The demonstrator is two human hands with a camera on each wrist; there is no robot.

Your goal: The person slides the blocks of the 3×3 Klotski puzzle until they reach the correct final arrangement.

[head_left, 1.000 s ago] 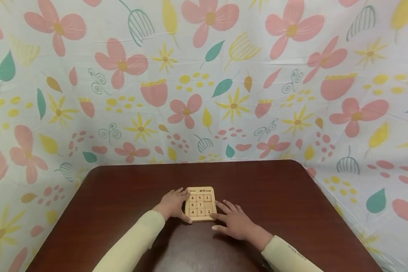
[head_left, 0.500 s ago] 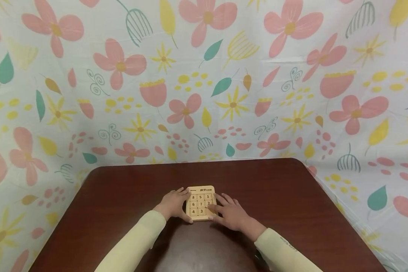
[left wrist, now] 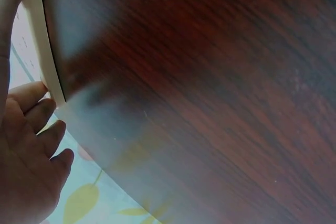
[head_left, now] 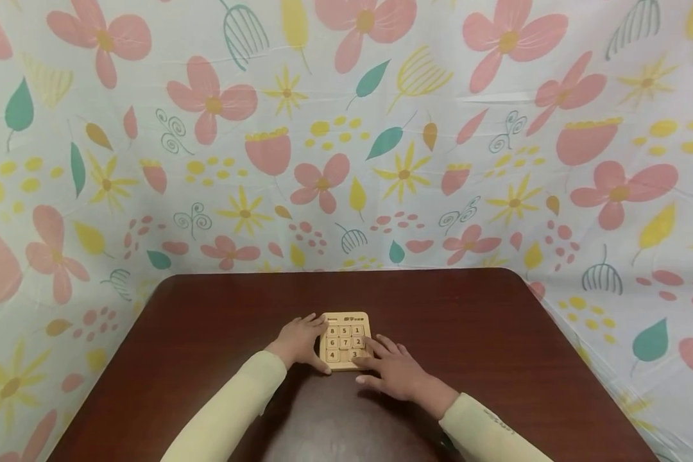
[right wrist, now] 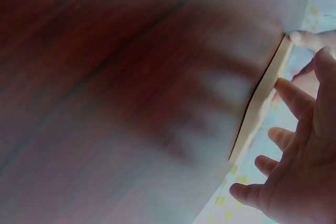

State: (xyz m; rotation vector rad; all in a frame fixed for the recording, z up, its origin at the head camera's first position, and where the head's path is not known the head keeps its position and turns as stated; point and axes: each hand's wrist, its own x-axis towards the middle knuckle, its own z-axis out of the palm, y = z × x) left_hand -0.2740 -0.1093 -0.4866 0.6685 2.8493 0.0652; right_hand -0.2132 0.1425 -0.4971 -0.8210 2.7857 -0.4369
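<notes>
A wooden number sliding puzzle (head_left: pixel 345 370) lies flat on the dark table. Its top row reads 8, 5, 1, and the middle row 6, 7, 2. In the bottom row, tile 4 (head_left: pixel 332 355) is at left, a gap follows, and tile 3 (head_left: pixel 355 353) is at right. My left hand (head_left: pixel 300 340) holds the board's left side, thumb at the near corner and fingers higher up. The right hand (head_left: pixel 401 374) reaches over the right edge, a fingertip on tile 3 and another beside tile 2. In the right wrist view its fingers are extended and spread.
The reddish-brown table (head_left: pixel 237 295) has rounded far corners and a glossy near area. Behind and beside it hangs a white cloth (head_left: pixel 346 179) printed with flowers and leaves. Pale yellow sleeves (head_left: pixel 231 404) cover both forearms.
Tile 2 has slid up into the middle row, then tile 3 has slid right, leaving the gap in the bottom middle. My right hand shifted over these tiles; the left kept its hold.
</notes>
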